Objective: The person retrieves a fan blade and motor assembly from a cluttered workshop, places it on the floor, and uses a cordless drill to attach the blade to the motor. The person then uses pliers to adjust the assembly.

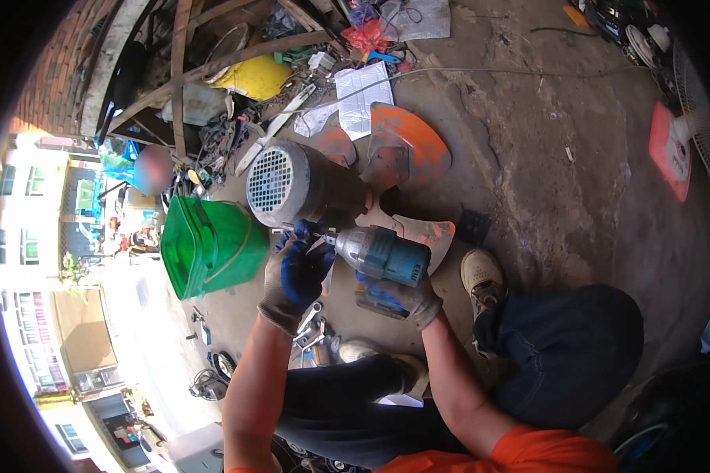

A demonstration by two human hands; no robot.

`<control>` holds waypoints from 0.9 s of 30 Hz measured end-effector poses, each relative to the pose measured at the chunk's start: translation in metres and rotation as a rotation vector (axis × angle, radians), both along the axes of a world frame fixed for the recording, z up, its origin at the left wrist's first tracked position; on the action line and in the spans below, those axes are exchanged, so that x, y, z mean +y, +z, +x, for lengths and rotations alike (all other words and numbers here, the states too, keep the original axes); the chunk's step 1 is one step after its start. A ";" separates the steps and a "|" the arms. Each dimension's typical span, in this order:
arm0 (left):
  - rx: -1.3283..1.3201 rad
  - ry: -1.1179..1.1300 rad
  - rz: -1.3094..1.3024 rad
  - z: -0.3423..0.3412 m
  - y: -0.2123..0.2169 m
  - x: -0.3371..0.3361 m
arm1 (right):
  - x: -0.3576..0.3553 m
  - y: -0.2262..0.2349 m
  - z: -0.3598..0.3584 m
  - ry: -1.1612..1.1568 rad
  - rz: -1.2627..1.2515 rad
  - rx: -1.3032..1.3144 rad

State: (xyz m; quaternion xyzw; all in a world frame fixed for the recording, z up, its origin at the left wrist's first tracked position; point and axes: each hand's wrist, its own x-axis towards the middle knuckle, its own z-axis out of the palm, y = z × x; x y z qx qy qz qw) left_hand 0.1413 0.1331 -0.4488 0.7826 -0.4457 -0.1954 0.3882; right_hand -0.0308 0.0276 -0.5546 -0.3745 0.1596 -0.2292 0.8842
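My right hand, in a grey and blue work glove, grips the handle of a teal cordless impact driver. The tool's metal nose points left, toward my other glove. My left hand, gloved the same way, has its fingers closed at the tip of the driver; what they pinch is too small to make out. Just beyond both hands lies a grey electric motor on its side, its round grille cover facing left. A fan with large orange, worn blades is at the motor's right end.
A green bucket stands left of the motor. Hand tools lie on the floor near my legs. Scrap, wooden beams and a yellow container crowd the far left. A pedestal fan is at the far right.
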 end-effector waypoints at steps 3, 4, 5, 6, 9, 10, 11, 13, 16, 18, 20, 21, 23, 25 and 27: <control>-0.131 -0.047 0.137 -0.005 -0.007 -0.004 | -0.004 0.008 0.000 -0.040 -0.117 0.012; 0.118 0.038 0.127 0.001 -0.023 0.007 | -0.002 0.010 0.002 -0.051 -0.127 -0.003; 0.231 0.050 0.107 0.004 -0.025 0.002 | -0.001 0.003 0.003 -0.075 -0.103 -0.025; 0.347 0.071 0.088 0.005 -0.028 -0.002 | 0.001 -0.006 0.003 -0.082 -0.076 -0.008; -0.250 -0.284 0.173 0.007 -0.033 -0.021 | 0.017 -0.042 0.003 -0.072 0.012 0.113; -0.397 -0.356 0.199 0.005 -0.036 -0.029 | 0.022 -0.046 0.004 -0.087 0.112 0.102; -0.541 -0.425 0.213 0.003 -0.038 -0.037 | 0.026 -0.050 0.006 -0.102 0.213 0.091; -0.143 -0.290 0.216 0.001 -0.043 -0.042 | 0.031 -0.051 0.008 -0.118 0.361 0.083; 0.580 0.106 0.067 -0.001 -0.059 -0.040 | 0.033 -0.043 0.011 -0.127 0.454 0.075; 0.843 0.311 0.067 0.000 -0.060 -0.044 | 0.033 -0.043 0.013 -0.135 0.447 0.049; 0.964 0.406 0.104 -0.006 -0.049 -0.048 | 0.028 -0.045 0.009 -0.070 0.458 0.076; 0.916 0.336 0.119 -0.003 -0.056 -0.044 | 0.025 -0.045 0.008 -0.036 0.463 0.089; 0.608 0.116 0.139 0.009 -0.063 -0.032 | 0.019 -0.036 0.009 0.044 0.583 0.083; -0.133 -0.205 0.116 0.018 -0.062 -0.027 | 0.019 -0.037 0.009 0.105 0.652 0.078; -0.164 -0.124 0.187 0.020 -0.054 -0.029 | 0.022 -0.044 0.011 0.147 0.671 0.072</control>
